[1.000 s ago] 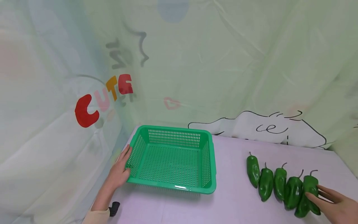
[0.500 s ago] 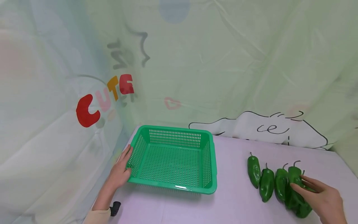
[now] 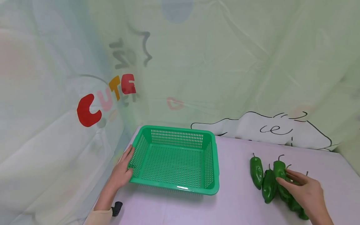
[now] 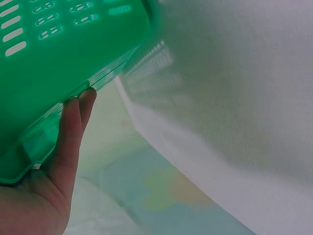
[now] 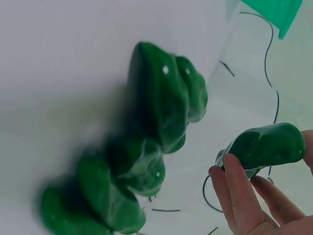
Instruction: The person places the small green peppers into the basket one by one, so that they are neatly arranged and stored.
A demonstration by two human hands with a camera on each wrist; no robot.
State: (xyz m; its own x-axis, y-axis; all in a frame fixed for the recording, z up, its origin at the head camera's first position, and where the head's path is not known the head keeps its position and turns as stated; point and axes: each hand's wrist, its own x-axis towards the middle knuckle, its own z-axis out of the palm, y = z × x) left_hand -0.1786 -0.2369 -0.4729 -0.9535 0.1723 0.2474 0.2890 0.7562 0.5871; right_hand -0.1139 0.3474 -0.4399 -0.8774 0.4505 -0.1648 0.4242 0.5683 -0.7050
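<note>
Right hand (image 3: 306, 189) pinches a green pepper (image 3: 279, 170); left hand (image 3: 121, 172), seemingly straight-fingered, touches the basket (image 3: 216, 159)

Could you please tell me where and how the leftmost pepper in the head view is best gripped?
I'd suggest pinching the leftmost pepper across its upper half, just below the stem, from above. It lies with its stem pointing away, its left side free; the neighbouring pepper crowds only its lower half, leaving a gap near the stem.

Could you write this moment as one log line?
left hand: touching left side of green basket | right hand: holding green pepper, raised | other peppers: on table
</note>
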